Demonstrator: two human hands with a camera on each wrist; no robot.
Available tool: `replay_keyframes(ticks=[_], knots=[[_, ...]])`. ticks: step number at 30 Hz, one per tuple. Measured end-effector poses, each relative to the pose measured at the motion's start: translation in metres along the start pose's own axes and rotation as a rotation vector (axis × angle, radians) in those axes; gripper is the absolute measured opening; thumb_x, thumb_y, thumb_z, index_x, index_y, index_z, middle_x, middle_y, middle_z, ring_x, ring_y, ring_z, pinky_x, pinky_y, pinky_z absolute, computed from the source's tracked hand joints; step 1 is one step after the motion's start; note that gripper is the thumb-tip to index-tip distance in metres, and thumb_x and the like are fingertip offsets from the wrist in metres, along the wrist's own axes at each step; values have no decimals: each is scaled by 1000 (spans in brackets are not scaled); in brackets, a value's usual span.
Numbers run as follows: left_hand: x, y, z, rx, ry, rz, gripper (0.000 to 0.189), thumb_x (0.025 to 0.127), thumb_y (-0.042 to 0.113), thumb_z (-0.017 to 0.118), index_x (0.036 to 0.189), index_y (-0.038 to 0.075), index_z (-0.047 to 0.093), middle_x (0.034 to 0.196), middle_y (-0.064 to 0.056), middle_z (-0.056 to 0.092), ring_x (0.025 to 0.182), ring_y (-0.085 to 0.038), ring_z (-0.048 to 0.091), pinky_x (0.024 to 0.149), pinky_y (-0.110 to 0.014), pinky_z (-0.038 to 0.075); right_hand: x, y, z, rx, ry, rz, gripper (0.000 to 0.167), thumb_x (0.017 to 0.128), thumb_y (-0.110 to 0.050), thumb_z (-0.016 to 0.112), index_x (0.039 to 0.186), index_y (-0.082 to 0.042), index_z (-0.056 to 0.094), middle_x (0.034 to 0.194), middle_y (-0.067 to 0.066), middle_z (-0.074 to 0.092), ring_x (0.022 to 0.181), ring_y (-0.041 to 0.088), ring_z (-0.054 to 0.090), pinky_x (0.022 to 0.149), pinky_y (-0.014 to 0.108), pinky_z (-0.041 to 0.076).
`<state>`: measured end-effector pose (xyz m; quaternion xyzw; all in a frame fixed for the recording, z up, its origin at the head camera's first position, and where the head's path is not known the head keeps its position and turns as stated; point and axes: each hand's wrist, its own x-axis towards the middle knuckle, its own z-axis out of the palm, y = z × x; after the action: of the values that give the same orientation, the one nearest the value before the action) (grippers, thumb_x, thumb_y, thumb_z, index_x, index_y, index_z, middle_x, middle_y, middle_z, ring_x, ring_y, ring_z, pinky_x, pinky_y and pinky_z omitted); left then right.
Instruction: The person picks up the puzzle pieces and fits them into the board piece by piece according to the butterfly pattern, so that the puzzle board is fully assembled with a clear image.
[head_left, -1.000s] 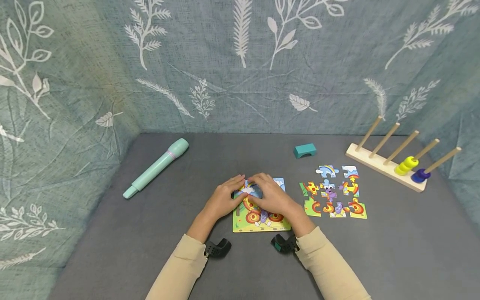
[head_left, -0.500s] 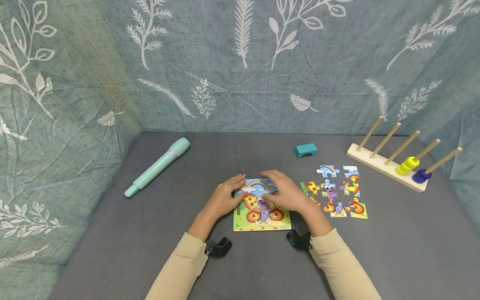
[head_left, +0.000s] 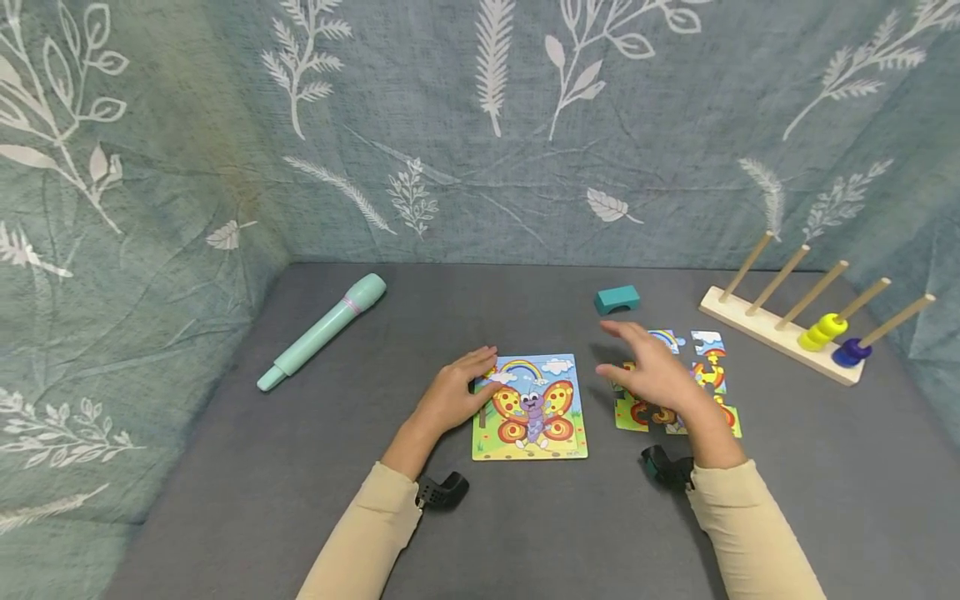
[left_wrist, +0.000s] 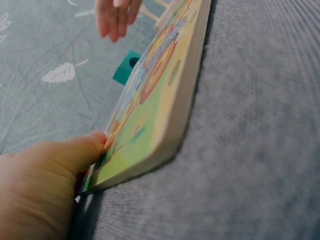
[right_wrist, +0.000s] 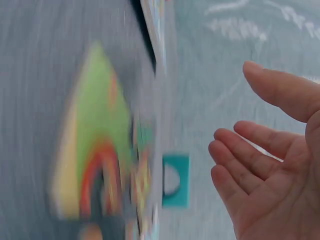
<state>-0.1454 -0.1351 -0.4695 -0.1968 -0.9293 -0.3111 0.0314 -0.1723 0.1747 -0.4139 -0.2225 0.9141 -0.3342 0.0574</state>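
Note:
A square butterfly puzzle board [head_left: 534, 425] lies flat on the table with its full picture showing. My left hand [head_left: 450, 396] holds it at the upper left corner. The thumb lies on the picture side in the left wrist view; the other fingers are hidden there. My right hand [head_left: 656, 371] hovers over the loose puzzle pieces [head_left: 708, 342] to the right of the board, and covers several of them. Its fingers are extended, thumb apart, with nothing between them. In the right wrist view a green and red puzzle piece [right_wrist: 100, 130] appears blurred.
A teal arch block [head_left: 617, 299] sits behind the pieces. At the right back stands a wooden peg stand [head_left: 780, 333] with yellow rings [head_left: 822, 331] and blue rings [head_left: 852, 352]. A mint-green microphone-shaped toy [head_left: 322, 332] lies at the left. Patterned cloth hangs behind the table.
My right hand has left the puzzle board and moved right, over the loose pieces. The left hand has stayed at the board's upper left corner. The head view has shifted slightly.

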Motion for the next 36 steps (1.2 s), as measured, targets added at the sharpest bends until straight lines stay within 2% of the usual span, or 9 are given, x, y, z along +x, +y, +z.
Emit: replay_keyframes(ticks=[7,9,14,19,26,31,36], knots=[[1,-1,2,-25,15,-2,52,88,27,68,133,4,55,141,-8,51,134,-23,44,112,-39,37,-11,30,-36,-13,16,79,64,91,-24,65,141,5,38,142,25,42,127,46,40,103,60,37],[2,-1,1,-30,14,-5,52,89,27,67,133,4,54,141,-8,51,134,-23,43,112,-39,37,-13,37,-44,3,7,111,64,92,-25,63,142,5,37,143,26,40,129,47,37,105,61,35],[2,0,-1,-27,6,-14,52,89,27,67,134,4,54,142,-8,50,135,-23,43,112,-40,37,-11,57,-57,65,-9,130,63,92,-21,63,141,7,36,143,28,39,132,48,33,109,61,30],[2,1,-1,-32,12,-15,52,88,26,68,133,4,55,141,-8,51,134,-23,44,112,-40,38,-7,70,-64,72,-66,134,60,92,-15,62,140,10,36,141,32,38,131,50,33,108,63,30],[0,1,-1,-35,13,-14,52,88,27,68,133,4,55,141,-9,51,134,-24,44,112,-40,38,4,78,-65,-45,-143,124,57,88,-12,66,134,13,43,134,34,46,125,49,42,104,60,36],[0,1,-1,-46,11,-3,52,88,25,68,133,3,55,141,-10,50,134,-25,44,111,-41,38,9,81,-65,-141,-168,109,51,86,-13,68,129,10,52,126,32,51,116,46,47,98,60,39],[0,-1,-1,-47,12,-3,52,88,25,68,133,4,55,141,-9,50,134,-25,44,111,-41,38,10,82,-63,-174,-171,85,45,85,-11,69,124,7,57,123,28,51,115,43,47,95,59,41]])
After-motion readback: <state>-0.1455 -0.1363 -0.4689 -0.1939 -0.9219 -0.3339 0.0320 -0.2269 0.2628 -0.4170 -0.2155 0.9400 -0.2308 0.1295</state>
